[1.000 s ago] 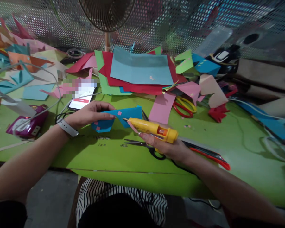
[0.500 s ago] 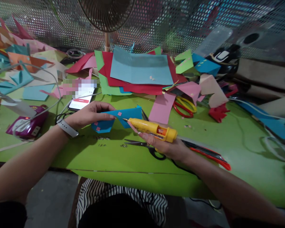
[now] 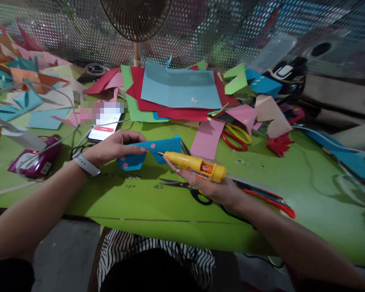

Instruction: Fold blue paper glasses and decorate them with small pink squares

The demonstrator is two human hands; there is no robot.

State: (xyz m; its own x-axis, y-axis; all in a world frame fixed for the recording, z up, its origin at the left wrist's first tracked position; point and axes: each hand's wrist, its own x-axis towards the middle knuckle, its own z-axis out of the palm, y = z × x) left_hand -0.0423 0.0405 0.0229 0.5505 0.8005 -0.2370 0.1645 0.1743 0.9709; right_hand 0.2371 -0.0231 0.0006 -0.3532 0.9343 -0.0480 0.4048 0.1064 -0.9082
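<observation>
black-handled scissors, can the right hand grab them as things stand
Probably not without letting go first: the right hand is closed around the yellow glue gun, though the black-handled scissors lie close by, their blades uncovered.

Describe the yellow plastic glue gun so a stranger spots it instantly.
Over the wide green table, near the middle, find the person's right grip. It holds the yellow plastic glue gun, its narrow tip pointing toward the pink-spotted blue paper. Its chunky yellow body differs from the slim, black-handled scissors nearer the person.
</observation>
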